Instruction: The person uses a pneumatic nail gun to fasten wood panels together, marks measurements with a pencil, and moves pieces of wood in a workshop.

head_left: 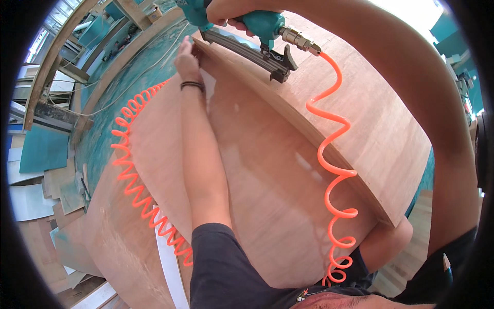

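Note:
My right hand (231, 11) is wrapped round the handle of a teal nail gun (262, 24) at the top of the view. The gun's dark magazine (247, 54) lies over the far end of a long wooden edge (293, 113). At the same end, my left hand (187, 61) grips the corner of a large brown plywood panel (267, 154); its fingers are partly hidden and slightly blurred. A metal coupling (298, 38) joins the gun to a coiled orange air hose (337, 175), which hangs down over the panel toward my lap.
A paler plywood sheet (375, 113) spreads right of the wooden edge. More orange coils (131, 170) run along the panel's left side. Board offcuts (46, 154) lie piled at far left, below a wooden frame (56, 56). A pencil (447, 265) shows at lower right.

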`<state>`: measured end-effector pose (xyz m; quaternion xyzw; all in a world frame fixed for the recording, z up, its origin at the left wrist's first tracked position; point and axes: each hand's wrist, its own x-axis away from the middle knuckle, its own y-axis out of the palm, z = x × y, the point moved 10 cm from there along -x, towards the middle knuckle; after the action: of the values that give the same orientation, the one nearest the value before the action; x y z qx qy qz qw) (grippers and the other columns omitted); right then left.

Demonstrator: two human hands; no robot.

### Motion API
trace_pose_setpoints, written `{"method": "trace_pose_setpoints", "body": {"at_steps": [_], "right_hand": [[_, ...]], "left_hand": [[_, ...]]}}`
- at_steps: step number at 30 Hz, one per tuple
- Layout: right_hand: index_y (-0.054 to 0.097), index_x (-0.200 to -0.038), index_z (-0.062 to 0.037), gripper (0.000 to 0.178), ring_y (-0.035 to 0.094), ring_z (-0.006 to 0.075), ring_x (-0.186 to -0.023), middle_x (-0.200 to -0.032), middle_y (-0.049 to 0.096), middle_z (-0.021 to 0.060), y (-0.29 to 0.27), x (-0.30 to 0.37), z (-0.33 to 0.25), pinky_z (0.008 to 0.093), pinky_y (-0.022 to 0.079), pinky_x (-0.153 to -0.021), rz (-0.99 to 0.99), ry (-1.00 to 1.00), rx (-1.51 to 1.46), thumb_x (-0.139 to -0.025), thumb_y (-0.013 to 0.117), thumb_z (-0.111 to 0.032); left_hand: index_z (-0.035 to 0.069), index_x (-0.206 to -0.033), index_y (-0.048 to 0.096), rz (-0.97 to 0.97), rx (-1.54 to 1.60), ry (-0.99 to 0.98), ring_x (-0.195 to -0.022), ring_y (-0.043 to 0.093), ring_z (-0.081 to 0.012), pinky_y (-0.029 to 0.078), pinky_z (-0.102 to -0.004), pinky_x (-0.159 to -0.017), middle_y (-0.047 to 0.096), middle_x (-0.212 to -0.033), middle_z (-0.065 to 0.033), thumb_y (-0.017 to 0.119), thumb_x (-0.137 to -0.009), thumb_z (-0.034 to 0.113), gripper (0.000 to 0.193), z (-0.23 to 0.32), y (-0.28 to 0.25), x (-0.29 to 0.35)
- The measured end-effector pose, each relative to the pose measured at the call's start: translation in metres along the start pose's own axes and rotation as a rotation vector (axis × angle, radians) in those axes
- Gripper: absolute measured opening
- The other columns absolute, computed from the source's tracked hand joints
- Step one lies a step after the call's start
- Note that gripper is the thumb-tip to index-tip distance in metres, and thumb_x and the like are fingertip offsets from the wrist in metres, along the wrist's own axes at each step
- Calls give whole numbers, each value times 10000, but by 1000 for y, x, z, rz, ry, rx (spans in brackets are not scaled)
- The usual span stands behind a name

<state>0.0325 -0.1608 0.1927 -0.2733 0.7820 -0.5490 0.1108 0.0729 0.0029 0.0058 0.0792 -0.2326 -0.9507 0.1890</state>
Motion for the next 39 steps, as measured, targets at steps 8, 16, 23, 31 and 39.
{"method": "trace_pose_setpoints", "body": {"at_steps": [8, 16, 23, 31, 39], "right_hand": [[788, -798, -47, 164, 744, 268, -719, -794, 758, 128, 10, -28, -22, 415, 593, -702, -33, -278, 626, -788, 644, -124], [814, -963, -60, 275, 745, 354, -876, -936, 769, 168, 12, -75, -41, 444, 579, -745, 106, -449, 833, -710, 807, -170], [822, -974, -108, 316, 744, 326, -906, -946, 776, 131, 30, -111, -50, 452, 569, -752, 24, -542, 958, -692, 858, -245], [821, -931, -80, 305, 740, 336, -901, -937, 772, 147, 19, -126, -57, 453, 565, -758, 116, -571, 795, -662, 861, -219], [812, -895, -41, 277, 728, 360, -841, -926, 760, 187, 25, -145, -53, 487, 550, -740, -63, -286, 689, -648, 826, -165]], "left_hand": [[-59, -1236, 701, 98, -385, 370, -1158, 687, -256, 498, -315, -1017, 712, -1262, -192, 603, -867, 145, 433, 25, 5, 29], [-43, -973, 791, 257, -228, 291, -849, 721, -214, 560, -347, -836, 784, -899, -116, 680, -868, 223, 307, 21, -14, 22], [9, -1063, 801, 302, -646, 266, -939, 747, -253, 550, -371, -886, 793, -981, -149, 759, -830, 394, 453, 33, -1, 46], [31, -1098, 793, 268, -752, 128, -999, 735, -285, 529, -381, -935, 785, -1036, -174, 768, -824, 469, 517, 29, 0, 47], [-19, -1103, 774, 208, -639, 124, -967, 723, -234, 518, -360, -906, 785, -990, -170, 754, -856, 489, 565, 14, -15, 27]]}}
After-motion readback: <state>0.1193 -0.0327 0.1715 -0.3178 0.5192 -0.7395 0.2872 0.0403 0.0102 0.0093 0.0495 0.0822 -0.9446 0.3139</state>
